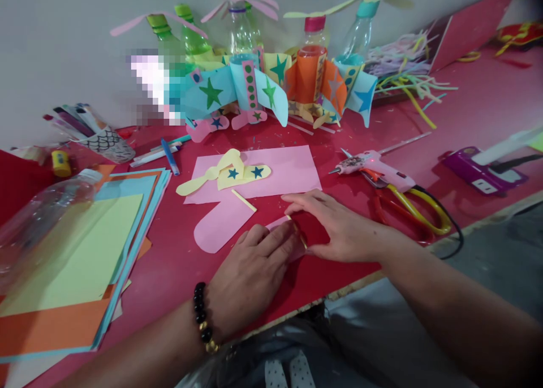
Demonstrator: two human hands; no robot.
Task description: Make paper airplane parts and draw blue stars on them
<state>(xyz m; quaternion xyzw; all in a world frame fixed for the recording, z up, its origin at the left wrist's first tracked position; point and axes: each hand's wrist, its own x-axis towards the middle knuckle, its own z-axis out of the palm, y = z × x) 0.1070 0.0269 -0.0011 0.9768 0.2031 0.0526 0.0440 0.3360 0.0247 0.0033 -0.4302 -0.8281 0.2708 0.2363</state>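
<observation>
My left hand (254, 272) lies flat over a small pink paper piece (277, 224), pressing it to the red table and covering most of it. A thin yellow strip runs along that piece's right edge. My right hand (345, 227) is at this edge, thumb and fingers apart with the strip between them; whether the fingertips touch it I cannot tell. To the left lies a similar pink paper piece (220, 225), rounded at one end, with a yellow strip on the other. Behind it, yellow paper cutouts with blue stars (246, 175) rest on a pink sheet (292, 167).
A pink glue gun (392, 170) and yellow-and-red-handled scissors (424, 212) lie at right, near a purple device (483, 173). Decorated bottles (311, 65) stand along the wall. At left are stacked coloured papers (80, 252), a clear bottle (46, 218) and a pen cup (110, 145).
</observation>
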